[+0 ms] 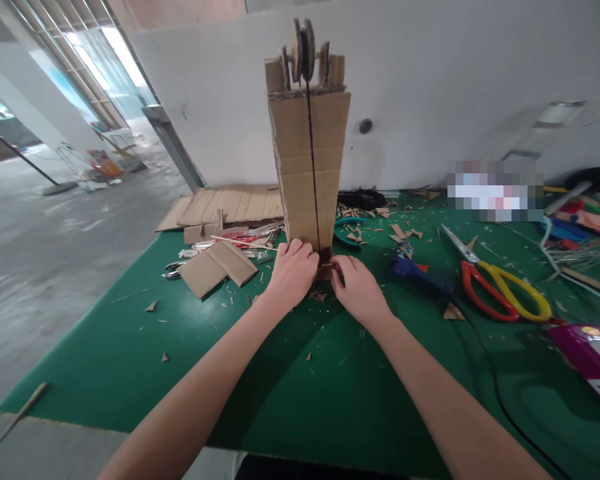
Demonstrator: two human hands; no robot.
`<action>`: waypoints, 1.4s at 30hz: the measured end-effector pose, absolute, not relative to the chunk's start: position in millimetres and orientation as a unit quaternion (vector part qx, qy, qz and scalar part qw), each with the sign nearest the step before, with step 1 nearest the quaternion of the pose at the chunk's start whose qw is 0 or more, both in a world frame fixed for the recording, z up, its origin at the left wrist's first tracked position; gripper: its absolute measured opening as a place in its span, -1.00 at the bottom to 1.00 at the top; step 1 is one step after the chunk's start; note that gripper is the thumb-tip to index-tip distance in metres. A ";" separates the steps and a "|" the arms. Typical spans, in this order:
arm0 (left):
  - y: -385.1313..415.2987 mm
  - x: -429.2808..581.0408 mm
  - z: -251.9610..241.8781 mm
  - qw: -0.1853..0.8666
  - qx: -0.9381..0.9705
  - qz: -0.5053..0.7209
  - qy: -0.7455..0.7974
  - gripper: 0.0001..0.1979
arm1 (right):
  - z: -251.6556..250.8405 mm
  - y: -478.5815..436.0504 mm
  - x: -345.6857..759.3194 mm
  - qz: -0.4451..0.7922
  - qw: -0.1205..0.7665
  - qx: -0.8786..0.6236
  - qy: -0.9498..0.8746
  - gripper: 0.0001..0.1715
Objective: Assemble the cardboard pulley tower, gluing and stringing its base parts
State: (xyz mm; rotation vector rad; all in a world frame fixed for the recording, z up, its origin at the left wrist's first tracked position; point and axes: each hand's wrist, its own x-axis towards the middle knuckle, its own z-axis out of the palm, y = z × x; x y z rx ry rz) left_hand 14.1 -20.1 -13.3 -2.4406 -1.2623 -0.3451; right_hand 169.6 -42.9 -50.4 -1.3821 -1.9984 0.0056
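Note:
A tall cardboard tower (297,143) stands upright on the green table, with a round cardboard pulley (307,50) between supports at its top. From the pulley a dark string (314,153) runs down the front to the base. My left hand (294,270) is closed around the tower's lower left part, fingers curled against it. At the lower right, my right hand (357,287) has thumb and fingers pinched together at the string's lower end. A short thin stick (325,265) seems to lie between the two hands; what the right fingertips grip is mostly hidden.
Cut cardboard pieces (217,267) and a cardboard sheet (230,205) lie left. On the right are a blue glue gun (423,275) with its cord, red-and-yellow scissors (505,287) and a purple power strip (587,357). Teal-handled pliers (347,241) rest behind the tower. A white wall rises behind.

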 end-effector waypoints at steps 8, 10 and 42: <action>-30.8 -3.1 -11.0 0.121 -0.849 -0.182 -0.481 -0.66 | -52.7 -42.5 170.1 0.015 0.371 -0.526 -0.765 -0.76; -31.1 -13.0 -8.5 0.091 -0.854 -0.193 -0.475 -0.56 | -52.4 -43.4 170.3 0.022 0.374 -0.524 -0.764 -0.75; -23.5 -68.9 -20.8 -0.089 -0.847 -0.207 -0.481 -0.79 | -29.7 -60.9 277.6 -0.121 0.034 -0.757 -0.641 -0.66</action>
